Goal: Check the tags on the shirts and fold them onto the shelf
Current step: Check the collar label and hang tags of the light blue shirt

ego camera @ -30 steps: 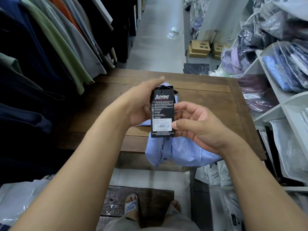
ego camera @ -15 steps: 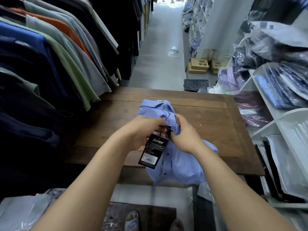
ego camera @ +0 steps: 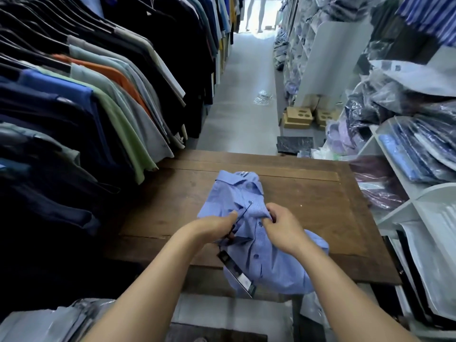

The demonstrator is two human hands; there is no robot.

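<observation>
A wooden table (ego camera: 308, 193) stands on a pale grey aisle floor (ego camera: 241, 119).

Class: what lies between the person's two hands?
Head view: bunched fabric of the blue shirt and the dark tag string, between left hand and right hand.

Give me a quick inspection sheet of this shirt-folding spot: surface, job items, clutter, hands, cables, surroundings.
Surface: wooden table, worn brown boards.
Job's things: blue shirt lies with its collar away from the person and its lower part drooping over the near edge; black tag hangs on its string by that edge.
Clutter: plastic bag and cardboard boxes on the aisle floor.
Hands: left hand pinches the tag's string; right hand grips the shirt's front.
Cables: nothing seen.
Surroundings: hanging shirts on the left; white shelves of bagged shirts on the right.
</observation>
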